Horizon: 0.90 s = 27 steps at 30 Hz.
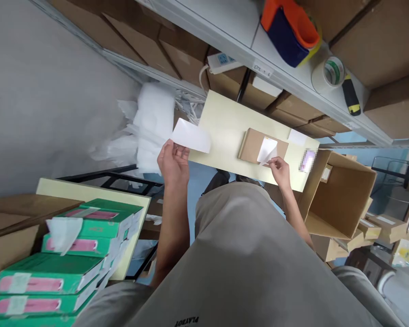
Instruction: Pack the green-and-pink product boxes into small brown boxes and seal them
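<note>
A white sheet of paper [192, 135] is pinched by one edge between the thumb and fingers of my left hand [173, 164], over the left end of the pale yellow tabletop [221, 120]. The sheet bends slightly. Farther right lies a flat, closed cardboard box [250, 144]. On its top is a white label [266, 148], with one corner lifted and folded over. My right hand [280, 171] is closed on the label's loose edge at the near side of the box. Its fingertips partly cover that edge.
Right of the table stands an open cardboard carton [344, 195]. Green boxes [85, 227] are stacked at lower left. White foam wrap [153, 127] sits beyond my left hand. A shelf overhead holds a tape dispenser [289, 32], a tape roll [328, 75] and a box cutter [351, 95].
</note>
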Each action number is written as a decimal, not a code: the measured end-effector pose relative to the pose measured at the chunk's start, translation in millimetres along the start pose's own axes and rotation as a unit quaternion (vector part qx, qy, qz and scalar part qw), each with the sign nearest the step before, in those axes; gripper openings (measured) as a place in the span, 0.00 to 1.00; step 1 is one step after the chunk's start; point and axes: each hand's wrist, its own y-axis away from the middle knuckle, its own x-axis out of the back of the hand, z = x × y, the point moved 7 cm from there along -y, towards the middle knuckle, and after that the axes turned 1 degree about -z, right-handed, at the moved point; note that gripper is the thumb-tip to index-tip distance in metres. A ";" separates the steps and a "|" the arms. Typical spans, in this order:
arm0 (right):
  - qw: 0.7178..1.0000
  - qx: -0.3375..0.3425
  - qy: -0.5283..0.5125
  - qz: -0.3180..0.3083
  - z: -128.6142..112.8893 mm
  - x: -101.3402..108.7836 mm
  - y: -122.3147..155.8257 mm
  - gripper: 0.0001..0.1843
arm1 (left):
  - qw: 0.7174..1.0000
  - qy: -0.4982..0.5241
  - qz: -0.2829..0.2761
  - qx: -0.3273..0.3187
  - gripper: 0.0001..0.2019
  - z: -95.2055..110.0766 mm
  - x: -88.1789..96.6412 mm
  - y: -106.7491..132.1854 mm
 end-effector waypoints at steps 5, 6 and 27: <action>0.962 0.056 -0.026 -0.267 -55.1 -126.1 -13.0 0.13 | 0.999 0.033 0.025 -0.025 0.19 40.4 42.3 -16.5; 0.947 0.072 -0.019 -0.313 -71.2 -156.1 -18.7 0.11 | 0.999 0.029 0.024 -0.028 0.18 47.9 48.3 -15.1; 0.959 -0.028 -0.191 -0.206 -93.2 -176.5 -71.9 0.19 | 0.852 -0.314 -0.415 -0.059 0.24 57.7 -48.6 66.0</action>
